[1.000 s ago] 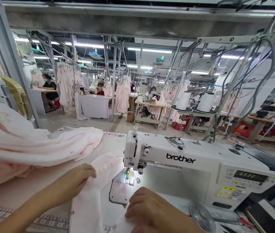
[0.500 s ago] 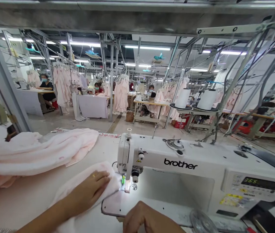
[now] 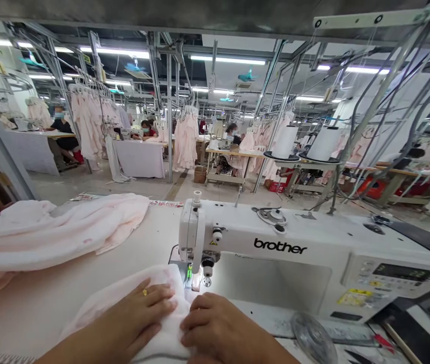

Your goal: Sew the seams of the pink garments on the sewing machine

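A white Brother sewing machine (image 3: 294, 253) stands on the table before me, its needle (image 3: 190, 275) lit by a small lamp. A pale pink fabric piece (image 3: 124, 306) lies under the presser foot. My left hand (image 3: 141, 313), wearing a gold ring, lies flat on the fabric with fingers stretched toward the needle. Just right of it, my right hand (image 3: 215, 328) presses on the same fabric with fingers curled, close in front of the needle.
A heap of pink garments (image 3: 55, 232) lies on the table at the left. Two white thread cones (image 3: 304, 144) stand behind the machine. Rows of hanging pink garments (image 3: 184, 141) and several seated workers fill the hall beyond.
The view has tilted down and the machine sits closer. My left hand slid the fabric up to the needle, and my right hand moved in beside it onto the fabric.
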{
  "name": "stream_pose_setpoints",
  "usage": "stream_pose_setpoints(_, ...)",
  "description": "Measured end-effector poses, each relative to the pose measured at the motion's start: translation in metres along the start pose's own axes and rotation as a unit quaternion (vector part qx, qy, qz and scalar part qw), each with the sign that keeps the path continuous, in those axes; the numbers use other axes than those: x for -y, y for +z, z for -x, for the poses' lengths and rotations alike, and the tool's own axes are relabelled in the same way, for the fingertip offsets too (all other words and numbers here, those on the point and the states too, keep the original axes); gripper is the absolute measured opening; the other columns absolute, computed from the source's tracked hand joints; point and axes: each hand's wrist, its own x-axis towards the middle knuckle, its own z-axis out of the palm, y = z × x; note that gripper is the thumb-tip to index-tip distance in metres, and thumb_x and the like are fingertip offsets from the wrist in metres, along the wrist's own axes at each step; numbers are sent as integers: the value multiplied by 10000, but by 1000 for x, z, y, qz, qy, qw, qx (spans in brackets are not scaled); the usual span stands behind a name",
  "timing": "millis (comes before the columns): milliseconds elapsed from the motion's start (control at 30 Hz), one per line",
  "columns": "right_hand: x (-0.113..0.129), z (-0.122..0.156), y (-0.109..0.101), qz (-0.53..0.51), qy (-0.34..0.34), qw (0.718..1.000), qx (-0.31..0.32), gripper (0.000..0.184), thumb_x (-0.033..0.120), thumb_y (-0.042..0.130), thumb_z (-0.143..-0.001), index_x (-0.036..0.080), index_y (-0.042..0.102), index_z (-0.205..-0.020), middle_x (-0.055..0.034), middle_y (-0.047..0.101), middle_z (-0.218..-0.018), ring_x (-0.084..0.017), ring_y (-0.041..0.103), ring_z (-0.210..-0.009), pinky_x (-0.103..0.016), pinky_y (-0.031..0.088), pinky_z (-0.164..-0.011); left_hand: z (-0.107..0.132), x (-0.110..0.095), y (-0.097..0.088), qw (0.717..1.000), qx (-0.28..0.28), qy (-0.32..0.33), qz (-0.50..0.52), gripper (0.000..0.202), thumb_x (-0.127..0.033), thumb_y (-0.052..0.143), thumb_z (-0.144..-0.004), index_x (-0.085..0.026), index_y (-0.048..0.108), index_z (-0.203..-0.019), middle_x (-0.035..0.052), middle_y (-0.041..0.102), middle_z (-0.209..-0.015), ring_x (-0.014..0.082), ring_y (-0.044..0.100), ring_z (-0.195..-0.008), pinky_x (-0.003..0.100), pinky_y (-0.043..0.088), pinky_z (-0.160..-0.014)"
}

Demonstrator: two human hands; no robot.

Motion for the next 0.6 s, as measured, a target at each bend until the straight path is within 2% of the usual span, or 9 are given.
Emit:
stream_pose_setpoints(133,-2,3,2,-14,-9,1000,2,286,433,529,-984,155,596,-986,33,657,-1058,-129,535,-1048,-278,358,-948,-5,-15,11,995,-56,-56,-53,740,-506,599,-729,-392,271,-1383,-22,355,-1489,16,481,-1321,178,637,-998)
stream_pose_setpoints(233,-4,7,4,-7,3,1000,20,282,436,526,-981,162,591,-986,43,649,-1087,-119,550,-1033,-265,371,-952,-7,-22,19,996,-72,-20,-46,722,-539,577,-729,-349,316,-1375,-19,346,-1497,4,460,-1342,151,623,-1019)
stream_pose_setpoints(333,-3,7,3,2,9,1000,28,296,443,497,-1001,160,582,-975,37,647,-1091,-122,556,-1033,-265,380,-937,-5,-20,24,999,-46,6,-10,699,-562,523,-745,-337,319,-1375,-16,410,-1456,-42,510,-1271,115,618,-1014)
stream_pose_setpoints(433,-1,5,0,29,33,999,19,297,438,473,-1017,156,567,-1020,12,635,-1089,-124,551,-1007,-281,376,-936,-4,-13,25,1000,2,9,29,678,-491,503,-777,-329,275,-1395,-2,407,-1461,-48,532,-1270,122,627,-1040)
stream_pose_setpoints(600,-3,1,-1,92,96,991,-4,304,447,547,-984,149,525,-1044,-20,608,-1069,-152,518,-1042,-325,332,-990,-17,4,23,991,84,17,102,689,-401,460,-804,-338,170,-1426,18,358,-1490,-15,486,-1375,216,609,-1170)
